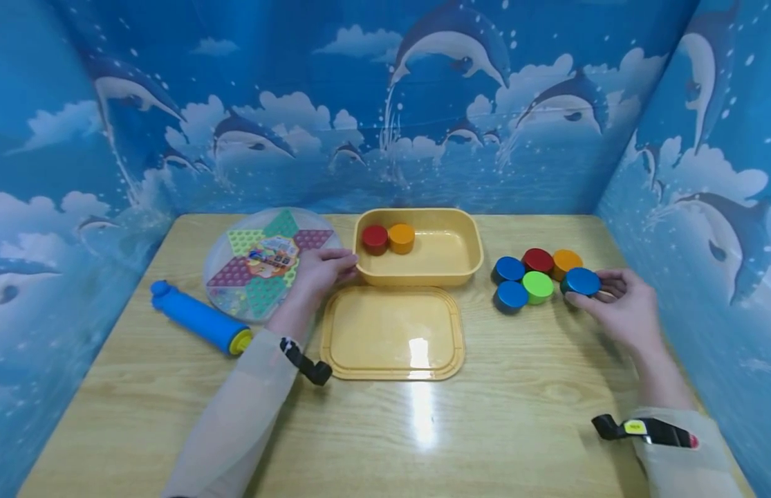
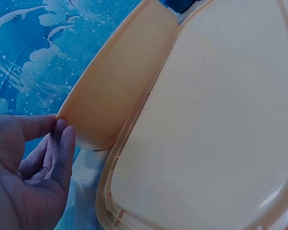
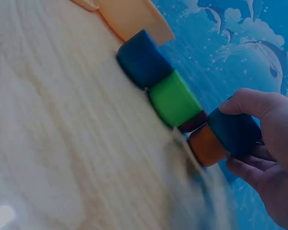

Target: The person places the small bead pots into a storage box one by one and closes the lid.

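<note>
My right hand [image 1: 628, 308] grips a blue round block [image 1: 580, 281] between thumb and fingers at the right of the table. Close beside it stand an orange block [image 1: 567, 263], a dark red block [image 1: 538, 261], a green block [image 1: 537, 287] and two more blue blocks [image 1: 510, 297]. With thumb and fingertips my left hand [image 1: 323, 271] pinches the left rim of a yellow plastic box [image 1: 447, 270]. Inside that box, at its left end, sit a red block [image 1: 375, 239] and an orange block [image 1: 401, 238]. The left wrist view shows the thumb and fingertips at the rim.
A matching yellow lid [image 1: 385, 332] lies flat in front of the box. On the left are a round star-patterned game board [image 1: 261, 290], partly behind my left hand, and a blue cylinder with a yellow end [image 1: 201, 318]. Dolphin-printed curtains [image 1: 335, 104] border the table.
</note>
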The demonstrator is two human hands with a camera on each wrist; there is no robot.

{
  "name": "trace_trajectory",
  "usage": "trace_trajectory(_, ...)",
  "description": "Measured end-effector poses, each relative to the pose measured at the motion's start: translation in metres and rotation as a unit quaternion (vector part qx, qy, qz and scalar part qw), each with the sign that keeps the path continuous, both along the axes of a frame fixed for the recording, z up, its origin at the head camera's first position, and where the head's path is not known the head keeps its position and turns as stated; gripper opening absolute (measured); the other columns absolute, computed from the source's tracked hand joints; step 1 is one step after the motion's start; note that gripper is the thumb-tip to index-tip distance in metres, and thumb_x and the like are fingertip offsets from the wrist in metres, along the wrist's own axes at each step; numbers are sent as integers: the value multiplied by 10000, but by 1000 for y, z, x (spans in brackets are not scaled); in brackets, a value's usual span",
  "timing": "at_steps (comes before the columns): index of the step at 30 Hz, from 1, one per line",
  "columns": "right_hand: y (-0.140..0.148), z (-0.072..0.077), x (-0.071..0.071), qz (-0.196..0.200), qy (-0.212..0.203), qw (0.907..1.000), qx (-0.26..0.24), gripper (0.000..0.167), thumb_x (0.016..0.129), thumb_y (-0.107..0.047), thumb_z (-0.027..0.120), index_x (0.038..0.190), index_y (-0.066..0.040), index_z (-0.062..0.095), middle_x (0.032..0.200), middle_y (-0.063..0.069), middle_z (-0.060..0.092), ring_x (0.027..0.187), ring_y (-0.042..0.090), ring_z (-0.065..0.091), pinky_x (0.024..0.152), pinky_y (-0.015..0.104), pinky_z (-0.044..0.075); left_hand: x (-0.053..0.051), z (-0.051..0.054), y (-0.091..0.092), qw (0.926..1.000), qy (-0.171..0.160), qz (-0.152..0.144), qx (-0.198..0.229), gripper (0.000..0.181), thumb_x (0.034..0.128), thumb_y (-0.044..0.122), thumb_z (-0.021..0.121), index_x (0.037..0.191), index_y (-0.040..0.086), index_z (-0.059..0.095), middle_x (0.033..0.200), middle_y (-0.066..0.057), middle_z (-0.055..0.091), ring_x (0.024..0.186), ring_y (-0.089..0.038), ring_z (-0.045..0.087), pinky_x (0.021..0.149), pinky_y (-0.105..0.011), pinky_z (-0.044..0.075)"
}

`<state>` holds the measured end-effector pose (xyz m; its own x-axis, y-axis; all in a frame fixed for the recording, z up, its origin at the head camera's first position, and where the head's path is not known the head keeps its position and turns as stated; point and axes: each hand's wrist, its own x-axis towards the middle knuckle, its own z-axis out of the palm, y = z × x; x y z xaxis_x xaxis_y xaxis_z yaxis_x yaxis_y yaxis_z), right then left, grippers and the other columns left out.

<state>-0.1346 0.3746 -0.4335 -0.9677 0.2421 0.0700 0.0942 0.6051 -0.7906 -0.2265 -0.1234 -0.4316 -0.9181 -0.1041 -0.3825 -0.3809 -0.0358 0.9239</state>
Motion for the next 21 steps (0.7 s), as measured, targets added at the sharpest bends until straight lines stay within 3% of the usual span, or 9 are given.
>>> trace_trajectory(8, -11, 31, -6, 524, 280, 9976, 347, 703, 918, -302, 867, 1465, 14, 559, 1350, 199, 602, 1051, -79, 540, 838, 20, 494, 0, -1, -2, 9999, 44, 34, 118, 306, 971, 52, 784, 1238, -78, 710, 1012, -149, 717, 787, -140, 740, 842, -313, 659)
trace_trajectory(15, -35, 48, -15, 816, 246, 9962, 195, 693, 927, -304, 858, 1480, -7, 566, 1383, 183, 605, 1095, -63, 555, 908, 74, 529, 1, 0, -2, 9999, 45, 35, 131, 302, 973, 41, 778, 1240, -83, 710, 1017, -151, 714, 777, -133, 736, 815, -294, 661)
trace_trajectory(19, -50, 55, -19, 935, 268, 9951, 165, 678, 929, -305, 857, 1471, -11, 575, 1379, 170, 615, 1149, 21, 582, 916, 78, 522, -1, -1, -1, 9999, -10, 0, 146, 299, 973, 46, 781, 1239, -73, 715, 1035, -155, 714, 777, -132, 739, 802, -280, 661)
trace_trajectory(21, -58, 60, -21, 1028, 280, 9942, 136, 677, 931, -300, 855, 1473, -9, 573, 1381, 179, 616, 1196, 126, 617, 922, 94, 532, -1, 0, -1, 9999, -9, -2, 144, 295, 972, 47, 781, 1235, -71, 716, 1036, -155, 713, 779, -135, 741, 799, -278, 661)
